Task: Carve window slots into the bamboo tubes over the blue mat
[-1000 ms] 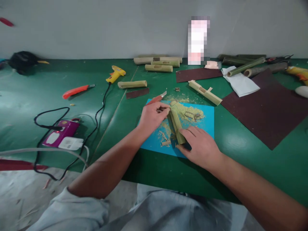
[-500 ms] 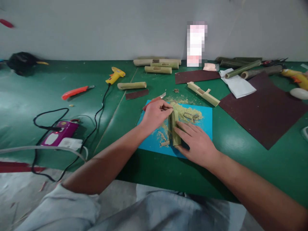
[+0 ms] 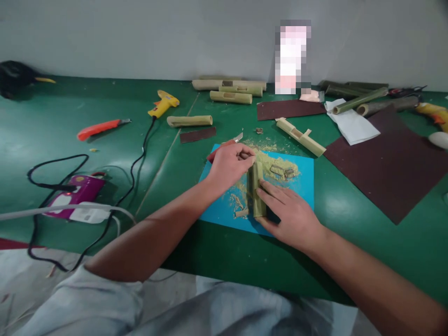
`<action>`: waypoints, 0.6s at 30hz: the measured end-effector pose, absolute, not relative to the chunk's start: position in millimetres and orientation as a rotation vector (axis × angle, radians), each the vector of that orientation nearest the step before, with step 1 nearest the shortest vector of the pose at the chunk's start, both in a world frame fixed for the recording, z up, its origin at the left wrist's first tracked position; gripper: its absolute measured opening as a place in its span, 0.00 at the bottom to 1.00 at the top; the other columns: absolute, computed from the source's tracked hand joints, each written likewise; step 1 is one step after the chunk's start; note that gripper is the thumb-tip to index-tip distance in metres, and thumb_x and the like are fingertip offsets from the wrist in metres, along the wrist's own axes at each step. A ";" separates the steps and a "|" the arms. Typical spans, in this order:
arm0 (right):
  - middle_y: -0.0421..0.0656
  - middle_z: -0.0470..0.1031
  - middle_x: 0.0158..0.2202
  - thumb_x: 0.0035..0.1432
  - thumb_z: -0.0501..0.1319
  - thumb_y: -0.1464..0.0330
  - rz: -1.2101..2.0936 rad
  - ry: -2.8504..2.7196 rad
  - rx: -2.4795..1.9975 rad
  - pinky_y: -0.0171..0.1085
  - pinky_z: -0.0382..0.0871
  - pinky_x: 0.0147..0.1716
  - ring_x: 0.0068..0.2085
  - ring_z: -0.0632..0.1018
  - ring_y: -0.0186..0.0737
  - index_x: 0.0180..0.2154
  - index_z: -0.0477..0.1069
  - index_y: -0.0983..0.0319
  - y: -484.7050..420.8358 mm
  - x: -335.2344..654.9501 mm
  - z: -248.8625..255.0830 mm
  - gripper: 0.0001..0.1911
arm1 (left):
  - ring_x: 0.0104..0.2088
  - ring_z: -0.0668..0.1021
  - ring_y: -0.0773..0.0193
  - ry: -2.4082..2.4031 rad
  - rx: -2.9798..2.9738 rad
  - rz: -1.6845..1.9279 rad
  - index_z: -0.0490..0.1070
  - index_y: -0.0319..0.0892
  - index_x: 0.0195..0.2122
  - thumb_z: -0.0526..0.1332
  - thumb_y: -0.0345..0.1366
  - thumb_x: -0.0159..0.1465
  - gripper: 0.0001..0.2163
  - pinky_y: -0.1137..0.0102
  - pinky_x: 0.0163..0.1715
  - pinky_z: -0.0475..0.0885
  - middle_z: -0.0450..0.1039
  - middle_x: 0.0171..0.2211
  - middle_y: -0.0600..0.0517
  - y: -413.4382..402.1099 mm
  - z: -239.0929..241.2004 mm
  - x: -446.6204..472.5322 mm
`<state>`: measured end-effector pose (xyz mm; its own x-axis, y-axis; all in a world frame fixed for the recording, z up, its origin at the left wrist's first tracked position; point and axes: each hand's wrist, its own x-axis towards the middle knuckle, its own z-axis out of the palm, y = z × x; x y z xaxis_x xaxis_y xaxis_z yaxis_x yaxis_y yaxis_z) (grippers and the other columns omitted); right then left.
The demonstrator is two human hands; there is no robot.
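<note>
In the head view, the green bamboo piece (image 3: 259, 196) is at the centre of the dial, upon the blue sheet (image 3: 219, 207), and it points nearly from twelve to six o'clock. The left hand (image 3: 229, 163) is at between ten and eleven o'clock from it; its thumb and fingers are drawn narrow together at the far end of the piece, but I cannot tell what they pinch. The right hand (image 3: 294, 212), at four o'clock, holds the piece near its closer end, with the fingers along the side and the thumb low.

The pale powder (image 3: 282, 164) lies at one o'clock, and the red-handled knife (image 3: 219, 151) just beyond the left hand. The notched bamboo tube (image 3: 301, 136) is between one and two, the brown sheet (image 3: 388, 172) at three, and the purple power strip (image 3: 61, 203) at nine.
</note>
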<state>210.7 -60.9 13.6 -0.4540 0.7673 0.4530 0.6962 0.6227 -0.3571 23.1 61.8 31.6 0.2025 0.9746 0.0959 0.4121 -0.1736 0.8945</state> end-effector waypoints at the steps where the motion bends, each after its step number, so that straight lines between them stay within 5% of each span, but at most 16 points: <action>1: 0.57 0.75 0.63 0.66 0.63 0.63 0.152 -2.259 -1.147 0.54 0.81 0.51 0.55 0.82 0.55 0.60 0.73 0.64 -61.0 210.0 13.6 0.24 | 0.26 0.76 0.69 1.315 1.741 0.937 0.79 0.39 0.34 0.67 0.35 0.58 0.05 0.74 0.27 0.73 0.78 0.27 0.53 62.1 31.1 22.6; 8: 0.60 0.77 0.61 0.66 0.64 0.63 0.105 -2.250 -1.111 0.55 0.82 0.47 0.52 0.83 0.58 0.57 0.74 0.70 -60.7 207.5 13.4 0.23 | 0.21 0.73 0.71 1.260 1.713 0.857 0.75 0.40 0.29 0.67 0.36 0.59 0.06 0.75 0.22 0.69 0.75 0.23 0.55 63.6 31.7 16.5; 18: 0.58 0.75 0.63 0.66 0.65 0.60 0.154 -2.268 -1.144 0.54 0.81 0.52 0.57 0.81 0.57 0.59 0.72 0.66 -60.6 208.1 17.3 0.25 | 0.25 0.74 0.70 1.182 1.797 0.901 0.75 0.40 0.29 0.66 0.34 0.60 0.04 0.75 0.25 0.68 0.75 0.25 0.55 59.3 30.3 16.5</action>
<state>208.1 -60.6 17.3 -0.4580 0.7660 0.4512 0.6978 0.6242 -0.3514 16.5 59.3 30.3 0.3137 0.9397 0.1366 0.3801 -0.2561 0.8888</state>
